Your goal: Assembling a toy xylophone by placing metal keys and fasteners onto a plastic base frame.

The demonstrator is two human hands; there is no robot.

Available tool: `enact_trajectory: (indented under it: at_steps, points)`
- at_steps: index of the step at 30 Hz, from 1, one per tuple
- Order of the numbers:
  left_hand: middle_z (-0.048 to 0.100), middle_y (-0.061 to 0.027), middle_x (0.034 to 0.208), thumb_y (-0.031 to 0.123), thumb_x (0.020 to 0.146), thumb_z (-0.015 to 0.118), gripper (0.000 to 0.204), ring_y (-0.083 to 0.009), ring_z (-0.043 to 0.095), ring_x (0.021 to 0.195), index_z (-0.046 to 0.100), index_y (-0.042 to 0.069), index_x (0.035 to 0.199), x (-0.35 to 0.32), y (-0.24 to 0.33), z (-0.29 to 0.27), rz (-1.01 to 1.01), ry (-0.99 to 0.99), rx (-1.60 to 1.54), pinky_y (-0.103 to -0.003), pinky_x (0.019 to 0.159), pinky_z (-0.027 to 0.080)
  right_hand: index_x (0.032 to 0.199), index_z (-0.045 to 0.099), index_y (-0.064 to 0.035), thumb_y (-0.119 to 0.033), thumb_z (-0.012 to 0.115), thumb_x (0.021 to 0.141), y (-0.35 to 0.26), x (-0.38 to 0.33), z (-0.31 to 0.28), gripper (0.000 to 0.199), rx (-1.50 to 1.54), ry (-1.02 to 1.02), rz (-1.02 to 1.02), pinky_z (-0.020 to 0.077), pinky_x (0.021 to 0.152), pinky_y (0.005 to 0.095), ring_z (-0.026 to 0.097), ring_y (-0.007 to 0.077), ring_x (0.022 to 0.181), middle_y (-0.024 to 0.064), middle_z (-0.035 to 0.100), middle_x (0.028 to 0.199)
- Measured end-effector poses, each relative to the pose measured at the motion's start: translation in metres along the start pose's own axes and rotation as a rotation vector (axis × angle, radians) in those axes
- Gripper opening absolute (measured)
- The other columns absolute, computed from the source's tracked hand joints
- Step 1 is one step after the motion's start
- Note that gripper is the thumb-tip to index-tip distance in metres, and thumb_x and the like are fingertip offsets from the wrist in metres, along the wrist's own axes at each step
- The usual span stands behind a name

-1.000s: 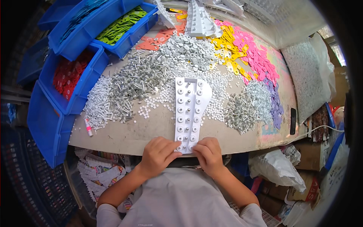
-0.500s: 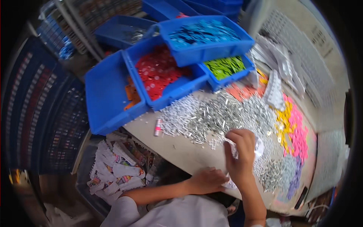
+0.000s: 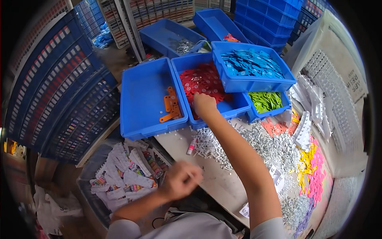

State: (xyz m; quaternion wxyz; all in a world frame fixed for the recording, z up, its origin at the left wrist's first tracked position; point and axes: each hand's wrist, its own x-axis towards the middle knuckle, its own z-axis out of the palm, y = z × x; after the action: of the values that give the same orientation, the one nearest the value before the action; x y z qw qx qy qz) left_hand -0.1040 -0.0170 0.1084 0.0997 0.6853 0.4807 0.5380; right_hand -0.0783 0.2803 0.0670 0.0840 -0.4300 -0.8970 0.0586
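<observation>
My right hand (image 3: pixel 205 106) reaches into a blue bin (image 3: pixel 243 106) of red flat plastic pieces (image 3: pixel 207 81). Its back faces up, and its fingertips are hidden behind it among the red pieces. Smeared by motion, my left hand (image 3: pixel 181 182) hovers off the table's near left edge with its fingers curled in. What it may hold, if anything, cannot be made out. Under my right forearm lies a white plastic piece with holes (image 3: pixel 277 179). Another white piece (image 3: pixel 245 210) lies at the table's near edge.
Small silvery metal parts (image 3: pixel 274 143) cover the table beside yellow pieces (image 3: pixel 304 169) and pink pieces (image 3: pixel 317 175). A bin of blue pieces (image 3: pixel 252 63) overlaps the red one. Orange pieces (image 3: pixel 171 106) lie in the left bin. A tub of white packaged strips (image 3: pixel 123 175) stands lower left.
My right hand has moved from the white piece on the table up into the red pieces' bin. My left hand has lifted away leftward from the table edge. The view has shifted.
</observation>
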Motion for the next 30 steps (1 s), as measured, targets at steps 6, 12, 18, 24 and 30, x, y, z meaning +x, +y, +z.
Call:
enact_trajectory:
  at_steps: [6, 12, 18, 24, 30]
  points:
    - [0.073, -0.0067, 0.091, 0.009, 0.097, 0.071, 0.015, -0.0153, 0.068, 0.081, 0.069, 0.002, 0.11, 0.112, -0.091, -0.089, -0.434, -0.106, 0.3, -0.032, 0.074, 0.054, 0.114, 0.067, 0.0014, -0.016, 0.063, 0.096, -0.005, 0.003, 0.004, 0.026, -0.042, -0.035, 0.06, 0.0631, 0.075, 0.0492, 0.078, 0.0378, 0.096, 0.0214, 0.078, 0.104]
    - [0.077, -0.0167, 0.095, 0.03, 0.084, 0.084, 0.035, -0.0333, 0.075, 0.089, 0.072, 0.003, 0.103, 0.124, -0.208, -0.092, -0.48, -0.708, 0.696, -0.044, 0.075, 0.058, 0.114, 0.068, 0.0001, -0.014, 0.064, 0.094, -0.007, -0.002, -0.008, 0.025, 0.142, -0.049, 0.119, 0.0628, 0.081, 0.0494, 0.077, 0.0402, 0.1, 0.0251, 0.076, 0.109]
    - [0.075, -0.0169, 0.08, 0.024, 0.081, 0.084, 0.028, -0.0291, 0.076, 0.08, 0.069, 0.002, 0.088, 0.125, -0.24, -0.078, -0.506, -0.785, 0.572, -0.042, 0.068, 0.058, 0.113, 0.062, -0.0015, -0.01, 0.062, 0.096, -0.012, -0.002, -0.011, 0.02, 0.083, 0.318, 0.165, 0.0615, 0.082, 0.0514, 0.074, 0.0419, 0.098, 0.0216, 0.074, 0.103]
    - [0.071, -0.012, 0.073, 0.007, 0.09, 0.072, 0.016, -0.0188, 0.074, 0.066, 0.058, 0.002, 0.084, 0.129, -0.238, -0.094, -0.689, -0.513, 0.212, -0.032, 0.05, 0.052, 0.111, 0.059, -0.0006, -0.011, 0.067, 0.1, -0.019, -0.015, -0.033, 0.017, 0.432, 0.634, -0.075, 0.0585, 0.074, 0.044, 0.075, 0.0306, 0.09, 0.0169, 0.074, 0.097]
    - [0.072, -0.0071, 0.08, 0.007, 0.096, 0.069, 0.025, -0.0116, 0.068, 0.065, 0.048, 0.009, 0.083, 0.152, -0.188, -0.111, -0.741, -0.138, -0.234, -0.024, 0.05, 0.047, 0.106, 0.07, -0.0005, -0.016, 0.074, 0.101, 0.013, -0.108, -0.075, 0.017, 1.0, 0.484, 0.022, 0.0507, 0.072, 0.0274, 0.066, 0.0091, 0.081, 0.0047, 0.072, 0.086]
